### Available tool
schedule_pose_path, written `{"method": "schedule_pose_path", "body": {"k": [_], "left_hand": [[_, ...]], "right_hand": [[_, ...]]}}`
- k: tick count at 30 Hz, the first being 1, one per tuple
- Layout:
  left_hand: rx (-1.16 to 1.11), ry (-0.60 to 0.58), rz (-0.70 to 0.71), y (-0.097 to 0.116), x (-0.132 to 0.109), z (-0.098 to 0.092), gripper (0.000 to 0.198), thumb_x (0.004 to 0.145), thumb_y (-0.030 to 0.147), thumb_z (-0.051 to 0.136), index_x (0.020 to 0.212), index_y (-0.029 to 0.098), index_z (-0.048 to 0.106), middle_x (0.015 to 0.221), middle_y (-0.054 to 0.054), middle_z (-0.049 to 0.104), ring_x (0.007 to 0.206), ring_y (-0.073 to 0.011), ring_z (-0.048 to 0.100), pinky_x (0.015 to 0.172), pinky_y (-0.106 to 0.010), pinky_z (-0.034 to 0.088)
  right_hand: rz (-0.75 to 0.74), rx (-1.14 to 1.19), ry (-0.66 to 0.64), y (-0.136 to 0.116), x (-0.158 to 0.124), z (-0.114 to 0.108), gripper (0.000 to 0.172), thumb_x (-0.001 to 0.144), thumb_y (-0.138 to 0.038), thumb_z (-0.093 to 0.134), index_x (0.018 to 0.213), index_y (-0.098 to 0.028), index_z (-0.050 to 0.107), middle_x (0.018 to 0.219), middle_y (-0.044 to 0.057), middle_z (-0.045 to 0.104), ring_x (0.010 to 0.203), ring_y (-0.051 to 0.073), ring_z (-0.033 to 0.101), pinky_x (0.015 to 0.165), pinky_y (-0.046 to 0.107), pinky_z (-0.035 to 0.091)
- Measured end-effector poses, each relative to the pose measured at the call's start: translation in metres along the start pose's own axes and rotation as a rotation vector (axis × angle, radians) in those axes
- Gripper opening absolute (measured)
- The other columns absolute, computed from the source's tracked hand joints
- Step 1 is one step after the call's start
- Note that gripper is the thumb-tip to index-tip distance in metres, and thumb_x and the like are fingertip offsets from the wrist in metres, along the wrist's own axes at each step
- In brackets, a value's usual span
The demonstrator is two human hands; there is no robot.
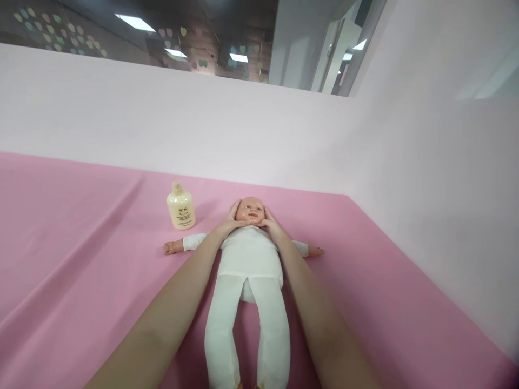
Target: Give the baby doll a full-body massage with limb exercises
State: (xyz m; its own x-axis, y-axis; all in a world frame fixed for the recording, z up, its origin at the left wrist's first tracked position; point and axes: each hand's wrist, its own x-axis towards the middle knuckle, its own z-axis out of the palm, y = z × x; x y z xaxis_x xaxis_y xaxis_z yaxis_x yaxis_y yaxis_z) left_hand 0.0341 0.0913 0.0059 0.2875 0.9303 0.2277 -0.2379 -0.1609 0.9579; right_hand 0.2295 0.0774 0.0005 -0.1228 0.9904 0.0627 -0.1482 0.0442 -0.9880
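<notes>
A baby doll (250, 254) with a white cloth body lies on its back, its arms stretched out to the sides and its legs pointing toward me. My left hand (231, 220) cups one side of the doll's head, thumb along the jaw. On the opposite side, my right hand (271, 223) holds the head in the same way, its thumb near the chin. Both palms press against the hard plastic head, and some fingertips are hidden beside and behind it. My forearms pass over the doll's upper arms.
A pale yellow bottle (181, 208) with a printed label stands left of the doll's head. The pink sheet (101, 227) under everything has a long crease at left. A white wall (203, 124) rises behind, another at right, with a window (194, 43) above.
</notes>
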Motion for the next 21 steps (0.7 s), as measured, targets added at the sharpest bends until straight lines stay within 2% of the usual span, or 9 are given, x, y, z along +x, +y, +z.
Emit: {"method": "schedule_pose_path", "body": {"k": [4,7,10,13,15,18,21], "left_hand": [[0.09,0.022,0.041,0.0026,-0.0011,0.001,0.117,0.054,0.015,0.088,0.156,0.029,0.033,0.168,-0.006,0.017,0.154,-0.0313,0.02,0.124,-0.04,0.027],[0.039,0.015,0.035,0.0036,-0.0001,0.0014,0.11,0.058,0.013,0.083,0.155,0.031,0.035,0.168,-0.004,0.018,0.154,-0.0323,0.019,0.124,-0.041,0.028],[-0.034,-0.017,0.025,0.0039,0.0011,0.0011,0.104,0.062,0.011,0.076,0.155,0.033,0.036,0.167,-0.001,0.021,0.154,-0.0323,0.019,0.124,-0.041,0.027],[-0.019,-0.021,0.025,0.0033,0.0006,0.0004,0.103,0.063,0.013,0.076,0.155,0.034,0.035,0.167,-0.001,0.021,0.154,-0.0329,0.019,0.124,-0.042,0.026],[0.046,-0.004,0.036,0.0023,-0.0005,0.0,0.107,0.062,0.015,0.08,0.156,0.032,0.033,0.168,-0.003,0.019,0.155,-0.0332,0.017,0.124,-0.042,0.025],[0.155,0.024,0.079,0.0008,-0.0013,-0.0001,0.115,0.057,0.019,0.087,0.157,0.027,0.03,0.167,-0.008,0.017,0.155,-0.0325,0.016,0.125,-0.04,0.023],[0.183,0.02,0.107,-0.0006,0.0003,-0.0007,0.119,0.054,0.022,0.09,0.157,0.027,0.031,0.166,-0.009,0.018,0.154,-0.0319,0.017,0.125,-0.039,0.022]], "right_hand": [[-0.01,0.079,0.027,0.0035,0.0042,-0.0008,0.102,0.054,-0.016,0.056,0.153,-0.031,0.038,0.142,-0.001,0.059,0.129,0.027,0.057,0.105,0.041,0.052],[-0.038,0.091,0.065,0.0049,0.0063,-0.0014,0.101,0.049,-0.013,0.052,0.148,-0.032,0.046,0.146,-0.004,0.056,0.136,0.028,0.051,0.106,0.039,0.051],[-0.047,0.087,0.09,0.0058,0.0082,-0.0011,0.099,0.049,-0.013,0.053,0.146,-0.031,0.048,0.143,-0.002,0.059,0.132,0.029,0.054,0.103,0.04,0.052],[-0.049,0.079,0.078,0.006,0.0092,-0.0013,0.097,0.052,-0.014,0.054,0.147,-0.03,0.047,0.14,0.001,0.061,0.127,0.029,0.058,0.099,0.041,0.054],[-0.045,0.061,0.068,0.0055,0.0086,-0.0024,0.098,0.053,-0.014,0.054,0.148,-0.029,0.046,0.144,0.001,0.058,0.13,0.029,0.056,0.099,0.039,0.054],[-0.021,-0.001,0.057,0.0036,0.0056,-0.0052,0.104,0.053,-0.014,0.056,0.154,-0.03,0.038,0.152,-0.001,0.05,0.137,0.029,0.049,0.106,0.039,0.05],[0.04,-0.14,0.051,0.0013,0.0022,-0.0083,0.113,0.056,-0.014,0.064,0.16,-0.031,0.023,0.155,0.0,0.046,0.138,0.029,0.048,0.117,0.044,0.038]]}}
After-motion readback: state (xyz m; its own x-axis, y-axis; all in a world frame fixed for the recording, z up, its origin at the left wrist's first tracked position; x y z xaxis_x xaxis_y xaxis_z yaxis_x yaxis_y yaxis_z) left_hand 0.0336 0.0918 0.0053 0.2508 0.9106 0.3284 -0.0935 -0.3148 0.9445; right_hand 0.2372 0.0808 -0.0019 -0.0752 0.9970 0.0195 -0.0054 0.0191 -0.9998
